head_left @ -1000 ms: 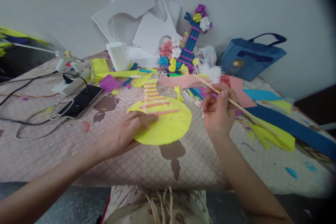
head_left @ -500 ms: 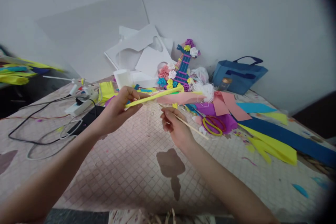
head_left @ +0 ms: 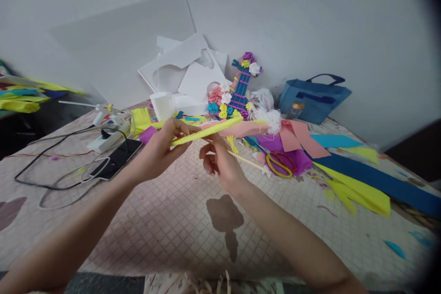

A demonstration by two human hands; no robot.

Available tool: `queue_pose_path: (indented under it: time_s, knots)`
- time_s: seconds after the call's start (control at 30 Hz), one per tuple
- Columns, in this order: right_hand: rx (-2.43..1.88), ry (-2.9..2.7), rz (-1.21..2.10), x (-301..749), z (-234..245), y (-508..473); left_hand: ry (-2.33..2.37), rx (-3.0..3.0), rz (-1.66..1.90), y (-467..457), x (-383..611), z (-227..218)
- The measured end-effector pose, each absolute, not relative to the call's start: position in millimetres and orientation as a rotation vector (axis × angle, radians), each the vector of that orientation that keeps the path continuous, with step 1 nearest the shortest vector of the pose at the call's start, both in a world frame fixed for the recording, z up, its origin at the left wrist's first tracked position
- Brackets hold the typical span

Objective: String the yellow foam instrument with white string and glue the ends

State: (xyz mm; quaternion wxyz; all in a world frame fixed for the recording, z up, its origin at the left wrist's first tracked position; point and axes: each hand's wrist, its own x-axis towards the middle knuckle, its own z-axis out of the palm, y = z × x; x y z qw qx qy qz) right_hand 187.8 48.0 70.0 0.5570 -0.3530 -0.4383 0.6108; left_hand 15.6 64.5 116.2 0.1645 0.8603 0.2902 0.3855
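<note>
From where I stand, the person's left hand [head_left: 163, 148] is closed in a pinch, fingers over and thumb under, on a flat yellow piece [head_left: 220, 125] seen edge-on, tilted up above the middle of the cloth-covered surface [head_left: 165, 225]. The right hand [head_left: 220, 160], fingers loosely curled, grips a thin stick [head_left: 250, 162] just below it; I can't tell whether its fingertips touch the yellow piece. The stick slants toward scissors [head_left: 272, 155] lying on purple paper [head_left: 303, 161]. Nearer the left edge lie a dark phone [head_left: 119, 157] and a white power strip [head_left: 102, 143]. Blue [head_left: 372, 179] and yellow strips [head_left: 372, 196] stretch toward the right edge. Along the far edge stand a white cylinder [head_left: 162, 106], a blue guitar-shaped piece [head_left: 241, 87] decked with paper flowers and, toward the far right corner, a blue bag [head_left: 320, 105].
</note>
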Motion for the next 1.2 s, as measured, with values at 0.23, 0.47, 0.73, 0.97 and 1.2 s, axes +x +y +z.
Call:
queue_pose_path:
  time_s: [0.23,0.47,0.73,0.97,1.2]
  knots:
    - [-1.055,-0.873,1.073,294,28,32,0.752,2.671,1.004,43,5,69]
    - [-0.932,-1.416,0.931,296,77,34,0.683,2.82,0.94,30,0,33]
    - [-0.96,-1.892,0.852,253,78,31,0.62,2.824,1.021,30,2,26]
    - [-1.007,-2.015,0.805,245,73,36,0.599,2.821,1.033,25,8,33]
    - [-1.018,-2.067,0.741,240,69,37,0.598,2.805,1.007,24,8,31]
